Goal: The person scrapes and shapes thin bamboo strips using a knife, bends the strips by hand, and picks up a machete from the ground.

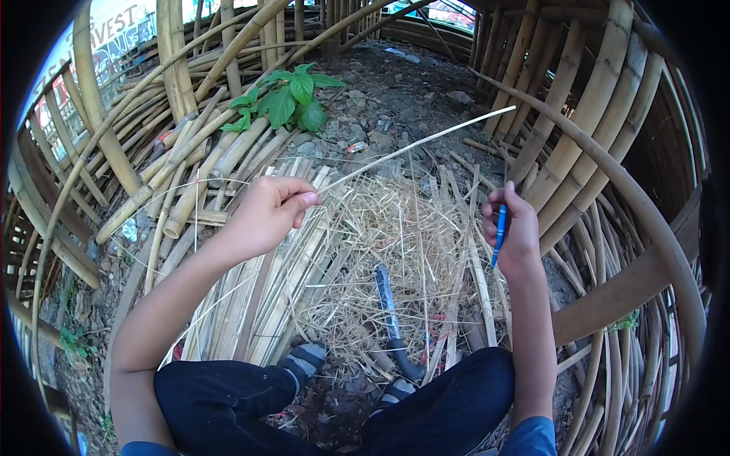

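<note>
My left hand (277, 213) pinches one end of a thin pale bamboo strip (426, 141), which slants up to the right across the view. Closed around a blue pen-like object (499, 235) is my right hand (515, 228), held apart from the strip at the right. Between and below my hands, a long-bladed knife (386, 304) with a dark handle lies on a heap of shavings (380, 243). Split bamboo slats (251, 304) lie below my left forearm.
Bamboo poles (220, 152) are stacked at the left beside a green leafy plant (293, 99). Upright poles (585, 114) and a curved pole (654, 220) stand at the right. Stony ground (380, 99) lies ahead. My bent legs (449, 403) are near the knife handle.
</note>
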Available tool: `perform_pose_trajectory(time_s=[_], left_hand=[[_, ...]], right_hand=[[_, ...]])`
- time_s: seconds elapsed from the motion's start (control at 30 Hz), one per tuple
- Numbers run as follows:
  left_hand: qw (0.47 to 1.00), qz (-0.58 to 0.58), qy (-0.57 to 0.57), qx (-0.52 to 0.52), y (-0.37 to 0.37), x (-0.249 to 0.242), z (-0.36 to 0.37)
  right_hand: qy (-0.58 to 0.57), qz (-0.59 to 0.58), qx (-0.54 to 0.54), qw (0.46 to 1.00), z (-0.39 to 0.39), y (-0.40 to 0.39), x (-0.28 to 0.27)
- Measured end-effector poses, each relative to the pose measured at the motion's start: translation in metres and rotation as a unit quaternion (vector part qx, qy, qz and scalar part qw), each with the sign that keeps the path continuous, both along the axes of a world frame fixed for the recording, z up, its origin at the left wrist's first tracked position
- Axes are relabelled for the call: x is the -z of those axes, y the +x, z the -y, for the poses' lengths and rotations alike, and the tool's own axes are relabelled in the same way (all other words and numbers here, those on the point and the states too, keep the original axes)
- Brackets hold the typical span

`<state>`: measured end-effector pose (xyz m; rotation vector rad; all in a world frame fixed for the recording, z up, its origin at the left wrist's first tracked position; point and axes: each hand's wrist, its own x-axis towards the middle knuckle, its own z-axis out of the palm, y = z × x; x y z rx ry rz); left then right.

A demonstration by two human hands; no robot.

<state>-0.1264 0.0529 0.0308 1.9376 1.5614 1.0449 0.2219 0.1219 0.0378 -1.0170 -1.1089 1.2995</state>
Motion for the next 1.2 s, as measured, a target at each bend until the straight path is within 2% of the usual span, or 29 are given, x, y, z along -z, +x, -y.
perform_pose_trajectory(time_s=[0.03,0.1,0.2,0.3,0.4,0.63,1.0,1.2], left_hand=[[0.997,0.06,-0.047,0.015,0.008,-0.003,0.006],[0.981,0.149,-0.113,0.044,0.018,0.001,0.012],[0.968,0.187,-0.151,0.067,0.039,-0.009,0.027],[0.968,0.175,-0.161,0.081,0.053,-0.017,0.041],[0.969,0.157,-0.167,0.092,0.059,-0.015,0.048],[0.98,0.126,-0.131,0.085,0.061,-0.023,0.061],[0.984,0.132,-0.092,0.074,0.064,-0.024,0.069],[0.993,0.083,-0.032,0.077,0.061,-0.02,0.067]], right_hand=[[0.009,-0.003,-0.06,0.998,0.008,-0.009,-0.003],[0.029,0.012,-0.108,0.994,0.02,-0.028,0.0],[0.07,0.074,-0.214,0.971,0.041,-0.047,0.003],[-0.006,0.194,-0.326,0.925,0.055,-0.062,0.002],[-0.058,0.17,-0.371,0.911,0.063,-0.072,0.003],[-0.052,0.155,-0.308,0.937,0.062,-0.059,-0.014],[-0.058,0.116,-0.278,0.952,0.064,-0.049,-0.02],[-0.054,0.107,-0.275,0.954,0.064,-0.043,-0.023]])
